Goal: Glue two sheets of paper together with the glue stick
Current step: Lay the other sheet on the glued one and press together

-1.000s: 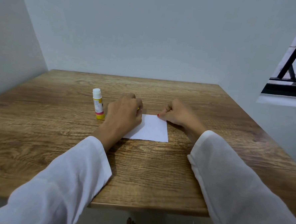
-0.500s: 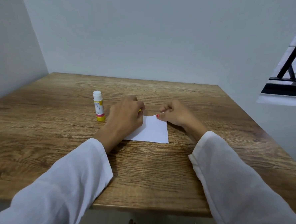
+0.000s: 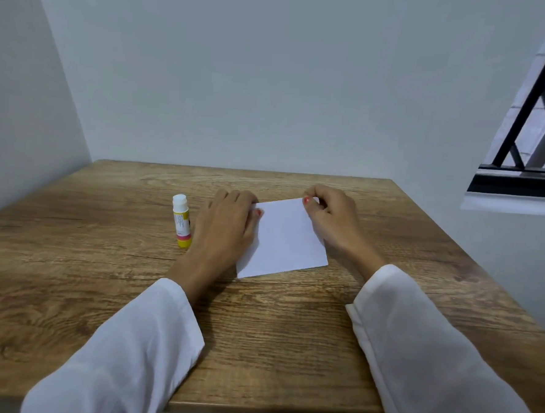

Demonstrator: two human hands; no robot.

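A white sheet of paper (image 3: 284, 239) sits at the middle of the wooden table (image 3: 100, 291), turned slightly askew; I cannot make out a second sheet apart from it. My left hand (image 3: 223, 225) covers its left edge, the thumb pinching the far left corner. My right hand (image 3: 331, 219) pinches the far right corner between thumb and curled fingers. The glue stick (image 3: 181, 221), yellow with a white cap on, stands upright just left of my left hand, touched by neither hand.
Grey walls close in the table at the back and left. A window with black bars (image 3: 538, 120) is at the upper right. White sleeves (image 3: 128, 354) cover both forearms over the near edge of the table.
Both hands have shifted right and farther away with the paper. The sheet has turned counter-clockwise, and its far edge now sits between my two thumbs. The glue stick has not moved.
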